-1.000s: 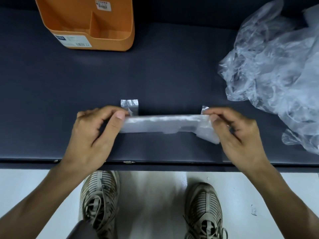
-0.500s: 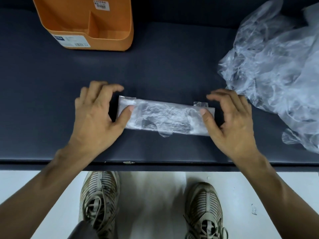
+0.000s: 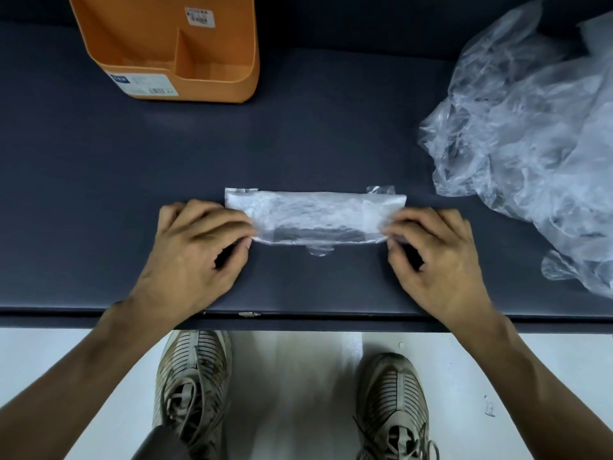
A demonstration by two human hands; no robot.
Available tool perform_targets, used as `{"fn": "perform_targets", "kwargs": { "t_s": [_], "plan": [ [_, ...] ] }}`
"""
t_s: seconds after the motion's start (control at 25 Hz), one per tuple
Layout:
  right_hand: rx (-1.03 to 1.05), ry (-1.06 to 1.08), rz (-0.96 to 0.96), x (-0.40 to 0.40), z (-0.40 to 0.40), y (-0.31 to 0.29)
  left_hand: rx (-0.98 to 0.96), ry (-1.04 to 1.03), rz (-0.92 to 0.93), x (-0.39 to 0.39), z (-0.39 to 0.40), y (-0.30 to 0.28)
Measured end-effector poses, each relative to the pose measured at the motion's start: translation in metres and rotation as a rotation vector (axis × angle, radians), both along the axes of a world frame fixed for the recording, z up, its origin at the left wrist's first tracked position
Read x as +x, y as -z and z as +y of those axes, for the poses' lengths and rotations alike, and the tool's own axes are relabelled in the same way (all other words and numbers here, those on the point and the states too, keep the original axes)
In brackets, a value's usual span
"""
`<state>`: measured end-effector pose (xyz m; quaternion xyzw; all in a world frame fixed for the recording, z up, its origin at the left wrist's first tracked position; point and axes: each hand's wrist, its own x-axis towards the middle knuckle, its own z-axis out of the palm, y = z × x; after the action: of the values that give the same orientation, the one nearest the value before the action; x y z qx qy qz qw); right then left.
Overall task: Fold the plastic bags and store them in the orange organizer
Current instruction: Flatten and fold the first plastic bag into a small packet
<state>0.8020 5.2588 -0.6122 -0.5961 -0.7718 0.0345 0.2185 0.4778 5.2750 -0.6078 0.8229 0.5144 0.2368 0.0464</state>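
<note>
Two hands work one bag: the left hand [image 3: 195, 250] pinches the near left corner of the folded bag [image 3: 315, 215], and the right hand [image 3: 434, 257] pinches the near right corner, fingers curled onto the film at both ends. The bag lies as a flat, narrow strip on the dark counter [image 3: 99, 194], near the front edge and well apart from the orange organizer [image 3: 229, 74] at the back left. The film looks very light, thin, limp and slick, so it will likely spring open or slide unless pressed flat. The end corners seem the sound places to hold, lifting both together for the next fold. A crumpled pile of bags [image 3: 530, 137] waits at the right.
</note>
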Motion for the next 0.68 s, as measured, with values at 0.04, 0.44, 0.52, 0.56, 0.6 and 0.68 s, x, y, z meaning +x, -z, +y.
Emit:
{"fn": "perform_targets", "kwargs": {
  "t_s": [0.04,0.44,0.52,0.56,0.6,0.68],
  "plan": [
    [0.008,0.004,0.064,0.000,0.003,-0.003,-0.033,-0.012,-0.033,0.003,-0.001,-0.005],
    [-0.240,0.052,0.613,-0.014,0.077,-0.064,-0.726,-0.241,-0.887,0.027,-0.020,-0.053],
    [-0.345,0.013,0.398,-0.019,0.098,-0.054,-0.692,-0.202,-0.732,0.025,-0.023,-0.045],
    [-0.358,-0.010,0.303,-0.021,0.104,-0.048,-0.647,-0.165,-0.602,0.023,-0.024,-0.040],
    [-0.312,-0.028,0.229,-0.022,0.106,-0.044,-0.594,-0.132,-0.461,0.020,-0.026,-0.036],
    [-0.114,-0.041,0.140,-0.025,0.101,-0.037,-0.460,-0.113,-0.213,0.013,-0.027,-0.028]
  ]
}}
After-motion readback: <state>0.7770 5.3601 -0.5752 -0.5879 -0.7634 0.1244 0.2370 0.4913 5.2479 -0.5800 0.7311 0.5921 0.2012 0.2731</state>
